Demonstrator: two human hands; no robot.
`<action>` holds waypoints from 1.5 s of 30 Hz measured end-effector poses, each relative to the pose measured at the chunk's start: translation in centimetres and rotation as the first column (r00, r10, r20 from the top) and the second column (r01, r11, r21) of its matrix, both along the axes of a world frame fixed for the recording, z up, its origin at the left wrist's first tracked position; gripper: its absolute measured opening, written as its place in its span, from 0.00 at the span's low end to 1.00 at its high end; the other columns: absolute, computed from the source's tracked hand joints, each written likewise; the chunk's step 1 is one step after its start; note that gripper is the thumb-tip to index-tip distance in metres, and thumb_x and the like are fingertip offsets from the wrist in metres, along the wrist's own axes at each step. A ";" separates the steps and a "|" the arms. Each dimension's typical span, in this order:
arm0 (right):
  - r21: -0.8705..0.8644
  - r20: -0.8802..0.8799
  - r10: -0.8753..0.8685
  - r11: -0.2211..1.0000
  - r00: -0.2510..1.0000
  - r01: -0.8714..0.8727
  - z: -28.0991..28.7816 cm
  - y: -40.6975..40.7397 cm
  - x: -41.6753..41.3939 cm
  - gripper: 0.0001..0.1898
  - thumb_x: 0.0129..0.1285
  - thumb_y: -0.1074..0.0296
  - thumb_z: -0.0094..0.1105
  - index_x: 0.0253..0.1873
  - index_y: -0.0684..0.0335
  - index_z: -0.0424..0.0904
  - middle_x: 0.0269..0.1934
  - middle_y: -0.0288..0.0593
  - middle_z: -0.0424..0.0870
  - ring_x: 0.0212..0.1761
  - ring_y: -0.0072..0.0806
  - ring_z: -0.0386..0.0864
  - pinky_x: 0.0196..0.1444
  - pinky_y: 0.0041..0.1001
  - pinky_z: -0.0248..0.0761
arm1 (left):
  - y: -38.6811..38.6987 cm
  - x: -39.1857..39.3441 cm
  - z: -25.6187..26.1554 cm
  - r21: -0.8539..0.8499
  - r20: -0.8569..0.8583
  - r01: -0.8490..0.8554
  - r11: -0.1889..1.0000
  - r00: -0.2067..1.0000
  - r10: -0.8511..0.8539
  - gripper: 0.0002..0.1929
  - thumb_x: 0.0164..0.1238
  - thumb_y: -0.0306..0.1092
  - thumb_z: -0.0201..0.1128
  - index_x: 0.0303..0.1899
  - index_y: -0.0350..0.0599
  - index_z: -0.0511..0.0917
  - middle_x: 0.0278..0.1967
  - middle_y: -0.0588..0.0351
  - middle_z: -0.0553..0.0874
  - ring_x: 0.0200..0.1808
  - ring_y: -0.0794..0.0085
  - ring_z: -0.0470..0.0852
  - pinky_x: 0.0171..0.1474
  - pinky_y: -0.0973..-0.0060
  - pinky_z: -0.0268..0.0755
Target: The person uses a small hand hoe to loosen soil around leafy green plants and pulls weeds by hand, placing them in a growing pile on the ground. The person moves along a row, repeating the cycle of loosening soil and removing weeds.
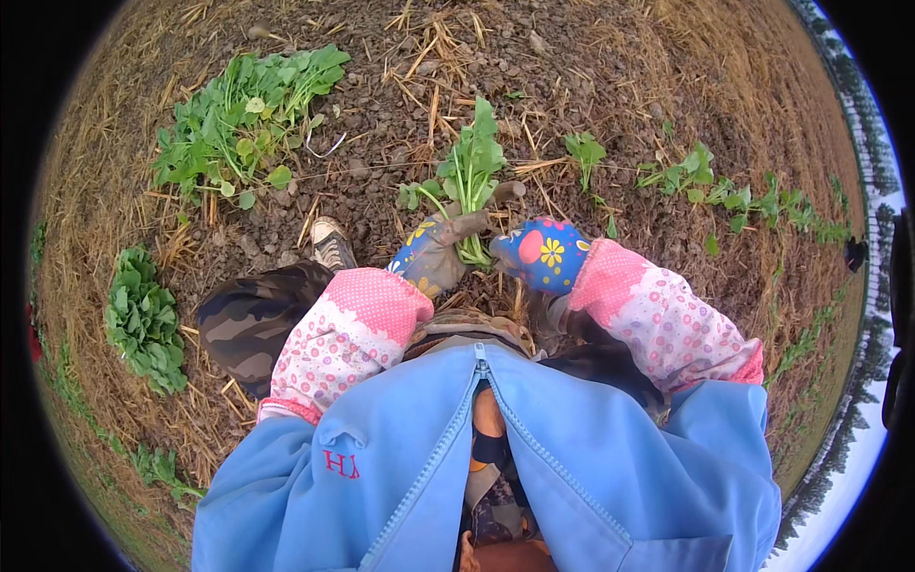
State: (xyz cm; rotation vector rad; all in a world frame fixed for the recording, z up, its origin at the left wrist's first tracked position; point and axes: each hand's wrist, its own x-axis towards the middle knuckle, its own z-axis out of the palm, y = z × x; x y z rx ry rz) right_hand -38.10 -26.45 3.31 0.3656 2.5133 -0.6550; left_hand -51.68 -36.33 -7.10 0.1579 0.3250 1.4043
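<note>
My left hand [436, 250], in a muddy blue flowered glove, is closed around the pale stems of a small bunch of leafy green seedlings [472, 168]. The leaves point away from me, over the soil. Close to the stem ends on the right is my right hand [540, 252], in a matching glove; its fingertips are partly hidden, so I cannot tell whether it grips anything. Pink and white patterned sleeve covers reach over both forearms.
A loose heap of seedlings [239, 121] lies at the upper left, a tied-looking bundle [145, 319] below it. A thin string [357, 170] crosses the soil. Set seedlings [586, 154] stand in a row towards the right. A shoe [331, 243] is beside my left hand. Straw litters the ground.
</note>
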 end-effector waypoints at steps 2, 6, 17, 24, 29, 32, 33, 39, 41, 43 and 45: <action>0.023 0.037 0.077 0.997 0.996 -0.078 -0.2 0.4 0.1 0.08 0.51 0.66 0.50 0.37 0.56 0.69 0.24 0.43 0.75 0.26 0.41 0.76 0.27 0.35 0.69 | 0.6 -0.1 -0.9 -0.095 -0.354 0.017 0.995 0.934 -0.049 0.27 0.54 0.42 0.59 0.51 0.34 0.65 0.43 0.47 0.75 0.43 0.67 0.75 0.43 0.68 0.74; 0.154 0.098 0.163 0.972 0.982 -0.177 -1.5 0.9 1.2 0.11 0.46 0.68 0.51 0.39 0.54 0.71 0.25 0.42 0.75 0.26 0.40 0.76 0.25 0.35 0.69 | 0.9 -0.6 -2.6 -0.206 -0.320 0.086 0.975 0.935 -0.150 0.17 0.61 0.35 0.51 0.47 0.33 0.69 0.37 0.49 0.78 0.41 0.67 0.77 0.43 0.64 0.74; 0.329 -0.299 -0.102 0.922 0.949 0.203 -7.4 5.3 -0.6 0.21 0.53 0.61 0.49 0.54 0.55 0.65 0.47 0.50 0.74 0.48 0.44 0.73 0.49 0.40 0.65 | 0.8 -8.6 -8.4 -0.606 -0.666 -0.144 0.783 0.630 -0.400 0.17 0.64 0.36 0.50 0.53 0.44 0.71 0.38 0.59 0.78 0.35 0.77 0.74 0.35 0.81 0.66; 0.106 0.528 -0.181 0.983 0.830 0.147 -15.0 8.8 -0.7 0.18 0.52 0.61 0.52 0.47 0.64 0.70 0.39 0.52 0.78 0.40 0.42 0.77 0.39 0.34 0.71 | 4.3 -13.7 -9.9 -0.510 -0.822 -0.056 0.858 0.326 -0.467 0.18 0.66 0.35 0.46 0.54 0.36 0.68 0.49 0.54 0.74 0.42 0.74 0.74 0.45 0.79 0.67; -0.012 0.487 -0.170 0.980 0.857 0.201 -17.8 6.2 -0.5 0.24 0.38 0.64 0.62 0.43 0.68 0.70 0.31 0.53 0.79 0.36 0.42 0.78 0.34 0.32 0.72 | 6.5 -11.7 -9.7 -0.498 -0.674 0.042 0.866 0.610 -0.417 0.17 0.67 0.35 0.46 0.54 0.39 0.68 0.51 0.55 0.73 0.49 0.71 0.72 0.52 0.77 0.65; -0.086 0.401 -0.189 0.966 0.896 0.242 -16.3 3.4 -0.6 0.26 0.37 0.63 0.64 0.44 0.68 0.69 0.31 0.53 0.79 0.34 0.42 0.78 0.33 0.32 0.72 | 9.2 -10.6 -9.9 -0.469 -0.769 0.172 0.866 0.402 -0.497 0.20 0.65 0.41 0.48 0.54 0.39 0.67 0.53 0.54 0.72 0.53 0.71 0.69 0.57 0.76 0.57; -0.092 0.513 -0.161 0.966 0.843 0.241 -15.5 2.8 -0.4 0.35 0.44 0.64 0.57 0.61 0.58 0.57 0.41 0.52 0.77 0.40 0.43 0.76 0.37 0.32 0.72 | 10.2 -10.0 -10.2 -0.445 -0.844 0.175 0.878 0.246 -0.477 0.20 0.63 0.42 0.51 0.52 0.39 0.70 0.48 0.52 0.76 0.46 0.69 0.73 0.51 0.75 0.63; -0.107 0.351 -0.269 0.940 0.897 0.324 -12.7 1.2 0.7 0.25 0.47 0.69 0.54 0.53 0.63 0.65 0.40 0.51 0.77 0.40 0.43 0.77 0.37 0.32 0.72 | 14.2 -6.9 -14.0 -0.236 -0.898 0.226 0.945 -0.422 -0.123 0.15 0.48 0.38 0.63 0.36 0.39 0.75 0.31 0.46 0.80 0.32 0.56 0.79 0.34 0.69 0.71; -0.088 0.427 -0.236 0.950 0.873 0.300 -13.1 0.9 0.6 0.22 0.48 0.69 0.53 0.51 0.65 0.66 0.40 0.52 0.77 0.39 0.43 0.77 0.37 0.32 0.72 | 14.9 -6.2 -15.3 -0.294 -0.831 0.326 0.899 -0.552 -0.072 0.13 0.48 0.36 0.62 0.34 0.40 0.75 0.29 0.47 0.79 0.30 0.57 0.79 0.32 0.70 0.71; -0.118 0.354 -0.154 0.971 0.922 0.208 -13.4 0.6 0.5 0.18 0.50 0.68 0.52 0.47 0.68 0.69 0.39 0.52 0.77 0.39 0.42 0.77 0.37 0.33 0.72 | 15.2 -5.5 -16.4 -0.362 -0.749 0.415 0.835 -0.663 0.005 0.10 0.47 0.33 0.61 0.32 0.40 0.75 0.27 0.48 0.79 0.28 0.58 0.78 0.30 0.71 0.71; -0.103 0.415 -0.248 0.943 0.875 0.316 -13.1 1.2 0.7 0.18 0.50 0.68 0.51 0.46 0.68 0.69 0.38 0.52 0.77 0.39 0.43 0.77 0.38 0.33 0.72 | 14.7 -5.1 -17.2 -0.258 -0.717 0.475 0.842 -0.678 0.163 0.04 0.46 0.28 0.60 0.26 0.42 0.74 0.23 0.51 0.78 0.25 0.63 0.78 0.26 0.72 0.70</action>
